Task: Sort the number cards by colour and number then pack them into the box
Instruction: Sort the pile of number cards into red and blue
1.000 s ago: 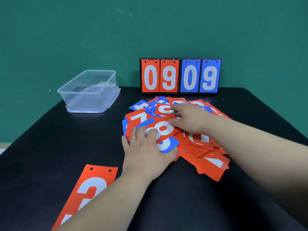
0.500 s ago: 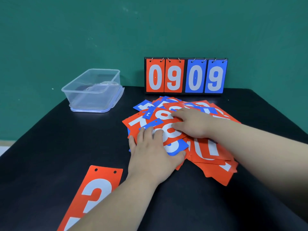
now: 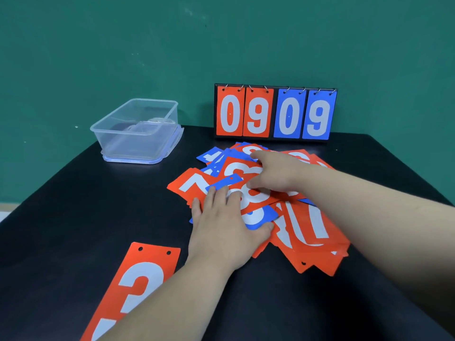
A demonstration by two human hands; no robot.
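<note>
The black surface [image 3: 98, 217] ends at the green wall [image 3: 221, 45] at 12 o'clock, and its left edge slants away at 9 o'clock. Bare room lies from 8 to 10 o'clock of the pile of number cards [image 3: 307, 230], which lies mid-surface. The clear box [image 3: 115, 141] stands on its lid [image 3: 138, 160] at 10 o'clock, well apart from the pile. The scoreboard stand [image 3: 275, 112] closes off 12 o'clock just behind the cards. A lone red 3 card [image 3: 138, 279] lies at 7 o'clock, running off the near edge.

The left hand [image 3: 226, 232] lies flat on the pile's near-left side, fingers straight and released, pressing down. The right hand [image 3: 275, 173] reaches across from 3 o'clock, its loosely bent fingers resting on the upper cards, gripping nothing that shows.
</note>
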